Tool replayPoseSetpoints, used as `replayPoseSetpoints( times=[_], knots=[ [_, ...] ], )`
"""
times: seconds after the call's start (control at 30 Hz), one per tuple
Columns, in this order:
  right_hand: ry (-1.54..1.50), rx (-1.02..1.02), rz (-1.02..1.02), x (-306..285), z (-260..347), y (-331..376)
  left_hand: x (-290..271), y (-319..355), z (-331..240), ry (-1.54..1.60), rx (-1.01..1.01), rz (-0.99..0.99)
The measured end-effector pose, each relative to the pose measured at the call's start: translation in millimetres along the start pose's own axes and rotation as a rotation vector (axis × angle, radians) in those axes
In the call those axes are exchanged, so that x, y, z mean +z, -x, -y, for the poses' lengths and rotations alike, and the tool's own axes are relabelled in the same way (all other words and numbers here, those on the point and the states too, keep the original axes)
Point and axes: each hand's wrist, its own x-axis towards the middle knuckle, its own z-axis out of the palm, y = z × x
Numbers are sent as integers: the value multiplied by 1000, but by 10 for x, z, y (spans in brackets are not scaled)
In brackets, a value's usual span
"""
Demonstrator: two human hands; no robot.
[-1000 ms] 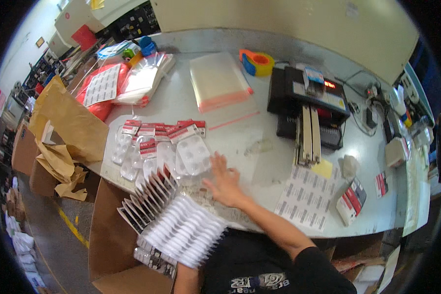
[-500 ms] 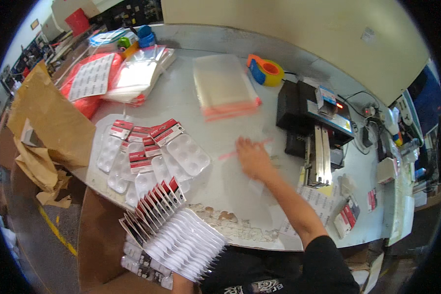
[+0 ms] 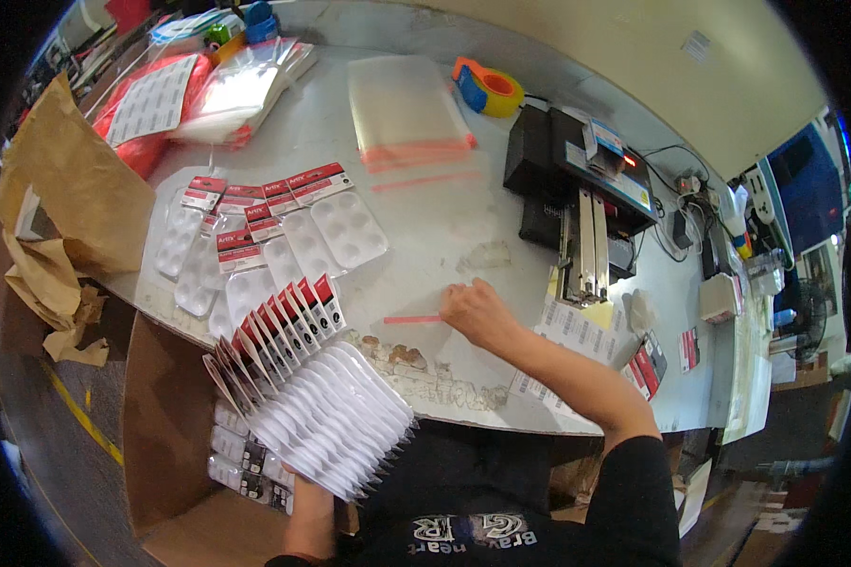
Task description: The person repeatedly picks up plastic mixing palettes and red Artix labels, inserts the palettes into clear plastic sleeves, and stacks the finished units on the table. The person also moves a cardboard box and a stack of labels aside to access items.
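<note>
My left hand (image 3: 304,493) comes up from the lower edge and grips a fanned bundle of white blister palettes with red and black header cards (image 3: 317,397), held over the near table edge; the bundle hides most of the hand. My right hand (image 3: 473,312) rests on the grey table (image 3: 444,231) and pinches the edge of a clear flat bag with a red strip (image 3: 411,319). More palettes of the same kind (image 3: 274,236) lie overlapped on the table to the left. A stack of clear bags with red strips (image 3: 402,104) sits at the far middle.
A black machine (image 3: 577,180) and an orange tape dispenser (image 3: 487,87) stand at the far right. Sheets of labels (image 3: 577,335) lie beside my right forearm. An open cardboard box (image 3: 170,444) holding more palettes sits below the table's left edge, with brown paper (image 3: 66,189) nearby.
My right hand went from beside the laid-out palettes out toward the bag stack, then came back nearer with a clear bag. The fan in my left hand stayed put.
</note>
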Motion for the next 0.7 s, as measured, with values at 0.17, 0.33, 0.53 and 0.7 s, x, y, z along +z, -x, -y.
replayPoseSetpoints(
  times=[0.17,0.33,0.53,0.7],
  knots=[
    [-157,139,-317,-158,-267,5,-191,167,-25,-25,71,35],
    [-76,47,-73,19,60,475,-317,183,-22,-172,98,202],
    [-700,187,-229,254,678,942,572,68,217,-650,62,545],
    [-1381,629,-37,22,138,1141,1152,159,194,-800,-139,524]
  ],
)
